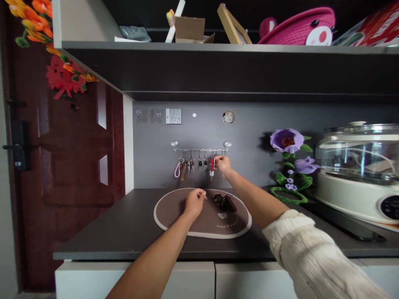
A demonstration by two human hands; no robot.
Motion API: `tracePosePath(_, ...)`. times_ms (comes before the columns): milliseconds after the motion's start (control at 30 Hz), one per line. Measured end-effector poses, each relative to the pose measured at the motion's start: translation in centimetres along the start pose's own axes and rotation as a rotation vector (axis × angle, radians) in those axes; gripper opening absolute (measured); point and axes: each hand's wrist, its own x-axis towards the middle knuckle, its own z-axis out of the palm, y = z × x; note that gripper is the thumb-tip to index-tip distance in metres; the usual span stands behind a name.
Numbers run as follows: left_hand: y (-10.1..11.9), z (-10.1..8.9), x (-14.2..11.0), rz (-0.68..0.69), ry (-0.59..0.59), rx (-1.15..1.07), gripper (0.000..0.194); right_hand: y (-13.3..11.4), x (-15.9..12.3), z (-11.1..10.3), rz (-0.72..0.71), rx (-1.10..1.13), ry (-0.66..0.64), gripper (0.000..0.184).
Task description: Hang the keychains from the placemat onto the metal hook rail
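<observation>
My right hand (223, 165) is raised to the chrome hook rail (201, 149) on the grey wall, fingers pinched on a key set with a red tag (212, 166) hanging at the rail's right end. My left hand (195, 201) rests over the brown oval mat (174, 216) on the counter, fingers curled shut; what they hold, if anything, is hidden. A dark bunch of keys with a brown fob (225, 202) lies on the mat just right of my left hand. Several other key sets (187, 164) hang along the rail.
A dark counter (124, 228) runs over white cabinets. A purple knitted flower (288, 164) and a glass-lidded cooker (358, 170) stand at right. A red-brown door (62, 166) is at left. An overhead shelf (218, 47) carries boxes and a pink basket (299, 27).
</observation>
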Motion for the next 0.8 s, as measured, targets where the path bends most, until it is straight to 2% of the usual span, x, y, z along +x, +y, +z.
tracePosePath(167, -0.1, 0.0, 0.0, 0.023, 0.006, 0.017, 0.02, 0.9, 1.3, 0.4, 0.074, 0.053, 0.09, 0.012)
tracePosePath(433, 0.4, -0.2, -0.1, 0.011, 0.006, 0.045, 0.019, 1.6, 2.7, 1.1, 0.107, 0.083, 0.136, 0.011)
tracePosePath(667, 0.3, -0.1, 0.0, 0.006, 0.001, 0.046, 0.019, 2.0, 3.0, 1.5, 0.145, 0.015, 0.217, 0.009)
tracePosePath(800, 0.2, -0.1, -0.1, 0.001, 0.004, 0.033, 0.018, 2.7, 2.8, 1.2, 0.127, -0.009, 0.206, 0.007)
